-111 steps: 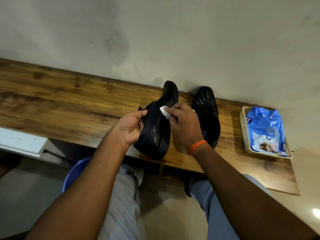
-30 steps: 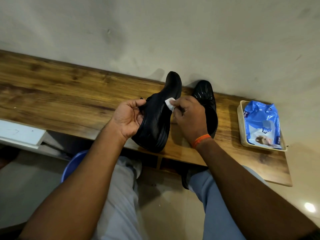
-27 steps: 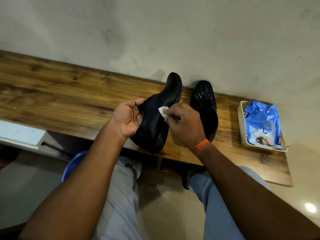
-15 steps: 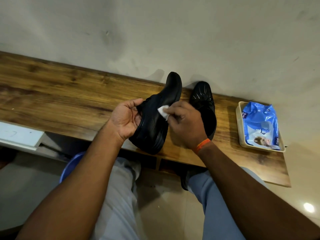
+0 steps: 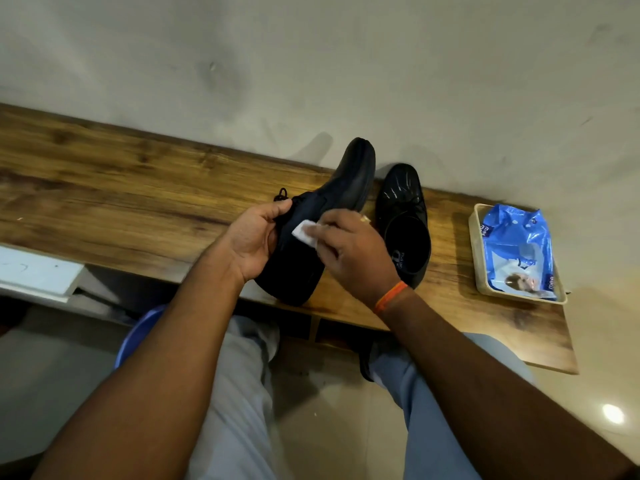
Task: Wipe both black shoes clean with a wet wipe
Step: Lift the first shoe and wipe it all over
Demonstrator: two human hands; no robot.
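My left hand (image 5: 254,239) grips one black lace-up shoe (image 5: 341,188) by its laced top, tilting it on its side over the wooden shelf (image 5: 121,188), toe towards the wall. My right hand (image 5: 349,252), with an orange band at the wrist, pinches a small folded white wet wipe (image 5: 304,232) and presses it against the shoe's side near the middle. The second black shoe (image 5: 403,220) stands upright on the shelf just to the right, its upper glossy and its opening facing me.
A beige tray (image 5: 476,258) holding a blue pack of wet wipes (image 5: 517,247) sits at the shelf's right end. A white wall runs right behind the shelf. A white panel (image 5: 34,271) juts out at the left edge. My knees and a blue stool (image 5: 138,332) are below.
My right hand has slid the wipe back along the shoe's side from near the toe towards the middle. The held shoe has rolled slightly; the other shoe and tray stayed put.
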